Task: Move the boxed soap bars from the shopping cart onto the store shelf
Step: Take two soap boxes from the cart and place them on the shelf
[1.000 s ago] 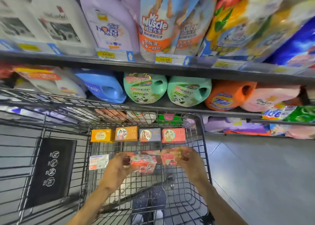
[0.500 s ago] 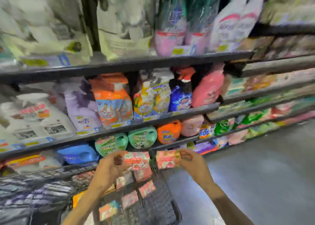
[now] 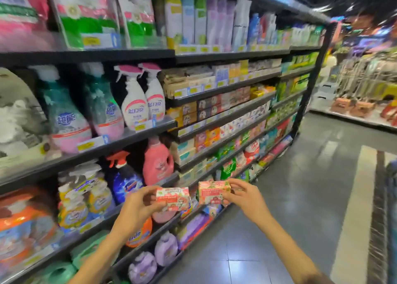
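In the lower middle of the frame, the left hand (image 3: pixel 137 208) grips 1 soap box (image 3: pixel 173 198) and the right hand (image 3: pixel 247 200) grips another soap box (image 3: pixel 213 192), both held up just beside each other before the shelf (image 3: pixel 217 109).

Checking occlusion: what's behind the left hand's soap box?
Behind the soap box in the left hand, shelf bottles show at its edges; whatever sits directly behind is covered.

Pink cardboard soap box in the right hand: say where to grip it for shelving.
Grip the pink cardboard soap box by its short right end, as the right hand does. It lies lengthwise, so the free left end can go onto the shelf first.
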A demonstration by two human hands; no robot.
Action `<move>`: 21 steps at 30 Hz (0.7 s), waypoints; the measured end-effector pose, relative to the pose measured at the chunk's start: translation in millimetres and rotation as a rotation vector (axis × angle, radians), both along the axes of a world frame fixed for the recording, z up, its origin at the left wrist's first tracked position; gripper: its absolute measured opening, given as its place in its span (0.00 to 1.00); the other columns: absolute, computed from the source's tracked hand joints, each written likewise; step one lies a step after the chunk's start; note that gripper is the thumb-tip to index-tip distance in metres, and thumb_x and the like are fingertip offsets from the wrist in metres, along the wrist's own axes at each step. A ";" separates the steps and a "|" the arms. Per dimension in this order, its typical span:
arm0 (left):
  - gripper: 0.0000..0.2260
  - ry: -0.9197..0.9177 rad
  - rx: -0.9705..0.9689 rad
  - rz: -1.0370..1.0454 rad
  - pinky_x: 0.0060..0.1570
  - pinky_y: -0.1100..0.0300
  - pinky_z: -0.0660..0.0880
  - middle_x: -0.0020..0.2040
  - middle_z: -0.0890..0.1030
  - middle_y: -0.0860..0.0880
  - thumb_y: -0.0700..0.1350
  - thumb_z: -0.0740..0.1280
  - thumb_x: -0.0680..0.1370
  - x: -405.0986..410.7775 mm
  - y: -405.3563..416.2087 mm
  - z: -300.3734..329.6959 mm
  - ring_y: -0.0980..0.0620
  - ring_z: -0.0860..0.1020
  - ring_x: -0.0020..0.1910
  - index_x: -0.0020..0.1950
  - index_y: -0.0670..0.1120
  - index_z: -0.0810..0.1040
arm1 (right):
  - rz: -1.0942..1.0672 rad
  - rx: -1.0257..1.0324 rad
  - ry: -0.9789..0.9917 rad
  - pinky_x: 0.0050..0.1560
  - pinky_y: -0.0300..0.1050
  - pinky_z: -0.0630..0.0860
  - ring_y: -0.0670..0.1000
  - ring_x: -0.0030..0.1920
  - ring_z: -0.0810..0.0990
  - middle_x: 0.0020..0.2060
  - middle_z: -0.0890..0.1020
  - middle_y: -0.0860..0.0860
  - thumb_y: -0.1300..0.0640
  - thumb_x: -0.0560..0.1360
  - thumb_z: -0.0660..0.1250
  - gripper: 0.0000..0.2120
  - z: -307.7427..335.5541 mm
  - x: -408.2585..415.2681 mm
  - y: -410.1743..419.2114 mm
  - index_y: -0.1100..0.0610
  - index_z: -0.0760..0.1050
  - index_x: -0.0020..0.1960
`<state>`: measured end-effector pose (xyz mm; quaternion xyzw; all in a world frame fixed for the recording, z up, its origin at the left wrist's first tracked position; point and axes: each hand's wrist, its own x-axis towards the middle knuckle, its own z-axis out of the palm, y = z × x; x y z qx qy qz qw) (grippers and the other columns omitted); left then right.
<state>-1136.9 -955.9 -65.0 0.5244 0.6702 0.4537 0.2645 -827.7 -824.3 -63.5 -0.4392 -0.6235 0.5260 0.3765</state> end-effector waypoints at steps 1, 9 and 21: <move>0.18 0.002 0.017 -0.020 0.41 0.70 0.77 0.45 0.86 0.59 0.35 0.78 0.71 20.2 19.9 6.6 0.59 0.85 0.43 0.56 0.49 0.80 | -0.023 0.012 0.005 0.44 0.41 0.81 0.52 0.49 0.86 0.50 0.86 0.56 0.61 0.67 0.80 0.21 6.3 22.2 11.9 0.59 0.80 0.59; 0.19 0.059 0.087 -0.198 0.41 0.68 0.78 0.49 0.86 0.53 0.45 0.79 0.72 190.1 172.4 43.3 0.60 0.84 0.45 0.61 0.50 0.80 | -0.152 0.081 0.049 0.40 0.38 0.80 0.46 0.44 0.86 0.49 0.85 0.54 0.66 0.70 0.77 0.15 57.3 205.2 95.7 0.57 0.80 0.55; 0.18 0.010 0.120 -0.408 0.54 0.50 0.81 0.48 0.87 0.54 0.46 0.79 0.72 378.0 379.7 67.5 0.56 0.86 0.47 0.60 0.51 0.82 | -0.416 0.182 -0.010 0.42 0.35 0.79 0.48 0.49 0.86 0.52 0.85 0.56 0.65 0.73 0.75 0.15 89.3 402.4 211.3 0.60 0.79 0.58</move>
